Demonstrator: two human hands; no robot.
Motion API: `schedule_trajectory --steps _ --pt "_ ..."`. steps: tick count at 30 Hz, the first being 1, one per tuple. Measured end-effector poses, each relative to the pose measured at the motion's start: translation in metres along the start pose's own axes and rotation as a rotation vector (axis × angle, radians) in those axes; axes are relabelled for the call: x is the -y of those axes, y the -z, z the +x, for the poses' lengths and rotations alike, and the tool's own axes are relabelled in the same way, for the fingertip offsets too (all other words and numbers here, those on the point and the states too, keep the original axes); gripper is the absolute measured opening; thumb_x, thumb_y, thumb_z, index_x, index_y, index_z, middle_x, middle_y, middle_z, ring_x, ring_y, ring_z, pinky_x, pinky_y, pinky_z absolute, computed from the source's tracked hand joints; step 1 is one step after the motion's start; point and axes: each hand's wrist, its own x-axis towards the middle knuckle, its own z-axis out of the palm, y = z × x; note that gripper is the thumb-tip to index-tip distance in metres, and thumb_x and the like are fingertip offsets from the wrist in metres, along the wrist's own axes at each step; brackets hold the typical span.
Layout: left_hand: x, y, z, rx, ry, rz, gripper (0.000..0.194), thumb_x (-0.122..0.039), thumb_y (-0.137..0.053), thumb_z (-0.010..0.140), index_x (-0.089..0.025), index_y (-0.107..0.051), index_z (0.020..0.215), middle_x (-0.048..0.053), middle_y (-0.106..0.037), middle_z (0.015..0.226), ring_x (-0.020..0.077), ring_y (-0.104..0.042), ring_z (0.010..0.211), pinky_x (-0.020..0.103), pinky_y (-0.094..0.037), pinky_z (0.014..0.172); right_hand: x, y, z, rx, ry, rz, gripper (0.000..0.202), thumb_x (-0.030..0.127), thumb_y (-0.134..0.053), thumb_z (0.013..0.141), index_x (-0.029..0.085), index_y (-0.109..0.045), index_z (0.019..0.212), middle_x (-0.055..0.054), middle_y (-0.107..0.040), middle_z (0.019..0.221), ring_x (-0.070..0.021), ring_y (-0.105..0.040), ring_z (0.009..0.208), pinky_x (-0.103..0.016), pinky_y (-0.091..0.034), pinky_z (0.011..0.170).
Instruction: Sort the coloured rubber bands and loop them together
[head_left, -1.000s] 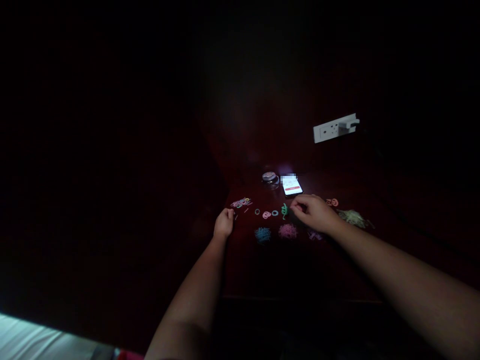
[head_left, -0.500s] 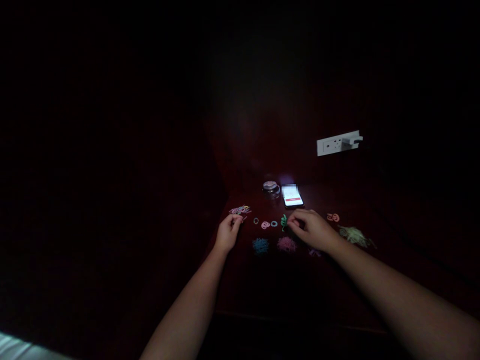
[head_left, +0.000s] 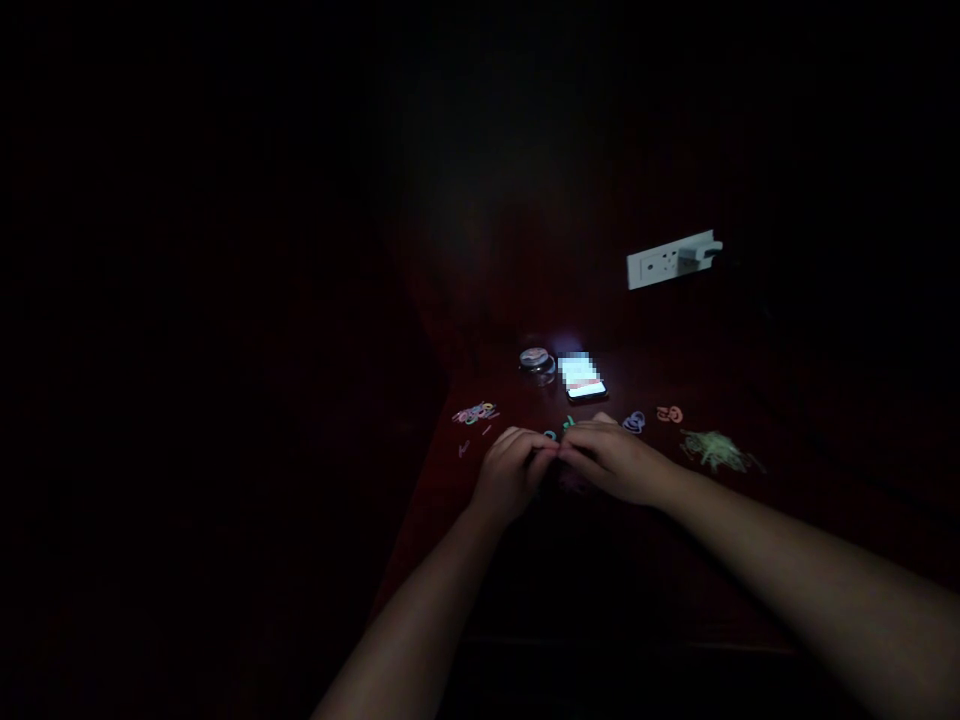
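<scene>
My left hand and my right hand meet over the table, fingertips pinched together. Whatever is between them is too small and dark to make out. Just behind the fingers show a green band-like piece and part of a blue ring. Beneath the hands, a pink pile of thin strips is dim and partly covered. Right of my right hand lie purple rings and orange rings. A mixed-colour pile of small bands sits beyond my left hand.
A pale green pile of thin strips lies on the right of the dark red table. At the back stand a clear lidded jar and a lit phone. A plug sits in the wall socket. Surroundings are very dark.
My left hand has moved right from beside the mixed-colour pile to meet my right hand, covering the middle rings. The view has tilted slightly, so the table things sit higher.
</scene>
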Motion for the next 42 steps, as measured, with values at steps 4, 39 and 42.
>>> schedule_trajectory --steps 4,39,42 --pt "0.008 -0.004 0.003 -0.021 -0.031 0.015 0.016 -0.031 -0.051 0.095 -0.021 -0.063 0.093 0.004 -0.069 0.092 0.0172 -0.06 0.09 0.032 -0.046 0.085 -0.004 -0.001 0.0 -0.022 -0.024 -0.007 0.024 0.031 -0.043 0.098 0.021 -0.057 0.081 -0.001 -0.063 0.077 -0.0157 -0.056 0.075 -0.032 -0.033 0.076" --pt "0.008 -0.004 0.014 0.007 -0.131 0.048 0.01 -0.026 -0.055 0.093 -0.021 -0.063 0.093 0.003 -0.068 0.092 0.017 -0.059 0.089 0.031 -0.045 0.083 -0.005 0.007 -0.002 -0.12 -0.084 0.055 0.011 0.028 -0.051 0.09 0.021 -0.058 0.085 0.001 -0.056 0.069 -0.015 -0.05 0.068 -0.029 -0.039 0.067" --pt "0.007 -0.003 0.014 0.012 -0.151 0.041 0.01 -0.026 -0.054 0.093 -0.021 -0.063 0.092 0.003 -0.068 0.091 0.0167 -0.059 0.087 0.031 -0.045 0.082 -0.006 0.007 -0.002 -0.129 -0.078 0.044 0.011 0.027 -0.051 0.09 0.021 -0.057 0.084 0.001 -0.056 0.069 -0.0149 -0.05 0.068 -0.029 -0.038 0.067"
